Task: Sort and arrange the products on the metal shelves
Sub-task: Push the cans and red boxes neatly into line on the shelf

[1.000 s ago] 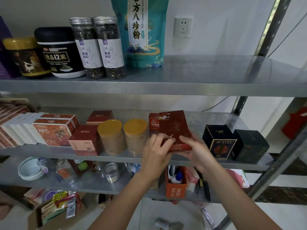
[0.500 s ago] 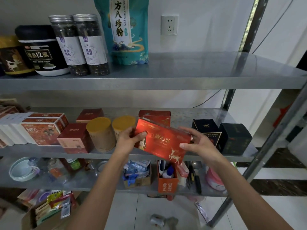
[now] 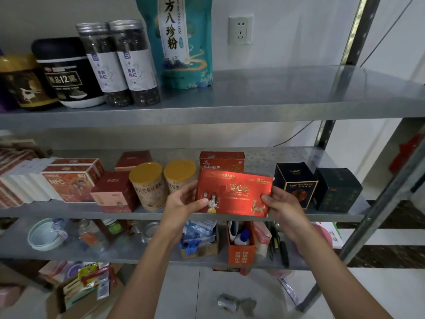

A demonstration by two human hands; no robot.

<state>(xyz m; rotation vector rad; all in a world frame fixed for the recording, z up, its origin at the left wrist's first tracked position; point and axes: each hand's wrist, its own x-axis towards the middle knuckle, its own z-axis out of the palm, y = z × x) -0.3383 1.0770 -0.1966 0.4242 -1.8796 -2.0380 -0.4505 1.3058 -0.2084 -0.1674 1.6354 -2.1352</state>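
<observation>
Only the person's two arms show, and both are bare. The left forearm (image 3: 147, 272), entering from about 7 o'clock, and the right forearm (image 3: 333, 272), from about 5 o'clock, run uncovered from the picture's lower edge to the wrists. Both are slim, with smooth outlines. The left hand (image 3: 181, 203) and right hand (image 3: 284, 208) are bare too, with slender fingers. The nails look short and plain, though the view is too soft there to be sure.
</observation>
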